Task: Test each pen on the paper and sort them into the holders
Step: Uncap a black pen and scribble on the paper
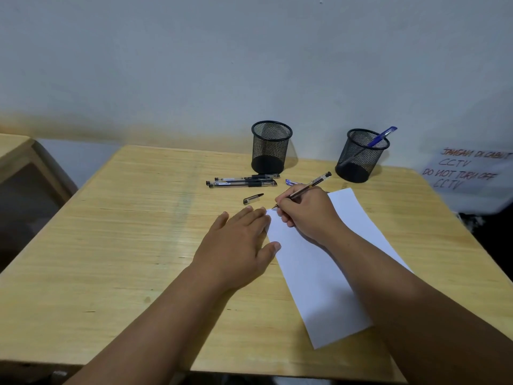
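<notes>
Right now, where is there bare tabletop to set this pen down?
Free: the wooden table left of the left hand, and the strip between the two black mesh holders. Crowded: around the capped black pens and loose black cap.

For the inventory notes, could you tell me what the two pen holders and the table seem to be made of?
Both holders, left and right, look like black metal mesh, matte: the wall shows through the weave. The table looks like pale wood or wood-look laminate, with grain lines and a slight sheen.
</notes>
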